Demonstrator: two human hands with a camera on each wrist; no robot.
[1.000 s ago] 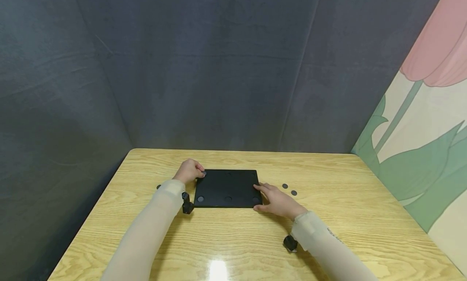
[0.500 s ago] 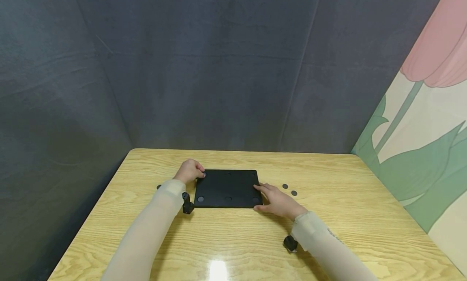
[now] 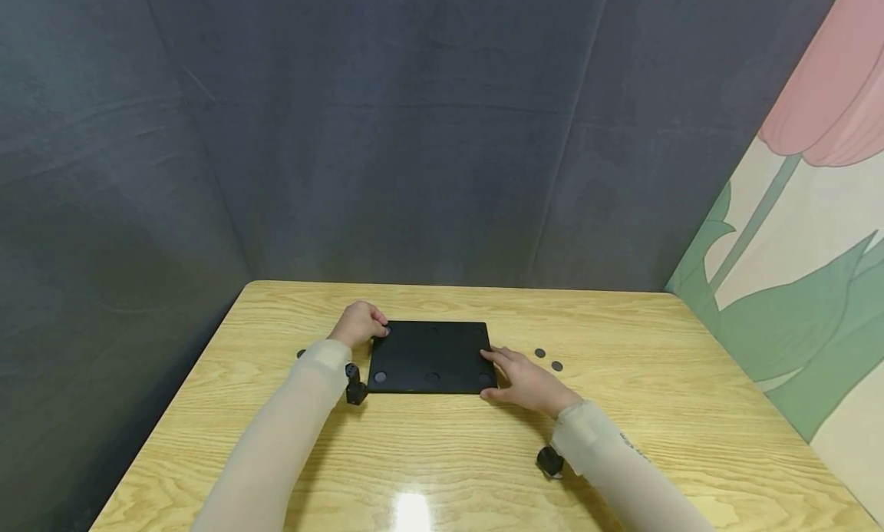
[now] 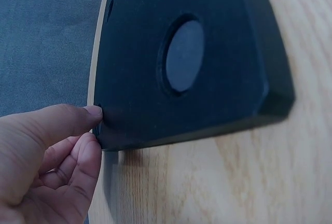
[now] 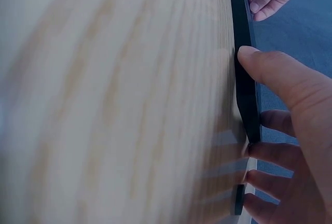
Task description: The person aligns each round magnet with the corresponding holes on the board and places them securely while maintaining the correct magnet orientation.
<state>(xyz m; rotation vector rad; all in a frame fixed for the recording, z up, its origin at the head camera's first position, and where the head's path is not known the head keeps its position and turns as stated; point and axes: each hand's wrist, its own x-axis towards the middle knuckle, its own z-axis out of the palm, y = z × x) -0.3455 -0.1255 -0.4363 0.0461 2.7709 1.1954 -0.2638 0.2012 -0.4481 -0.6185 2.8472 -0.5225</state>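
A flat black rectangular board with round recesses lies on the table. A grey disc fills its near-left recess. At the far-left corner my left hand pinches a small grey disc between thumb and fingertips, right at the corner recess. Its fingers mostly cover that disc in the left wrist view. My right hand holds the board's near-right corner, the thumb against the near edge and the other fingers along the right side.
Two loose dark discs, one nearer the board and one farther right, lie beyond my right hand. Another disc lies left of my left forearm, partly hidden. Behind the wooden table hangs a dark curtain.
Both hands stay at the same corners of the board. At the left fingertips the small disc looks slightly shifted in angle; the board and loose discs stay put.
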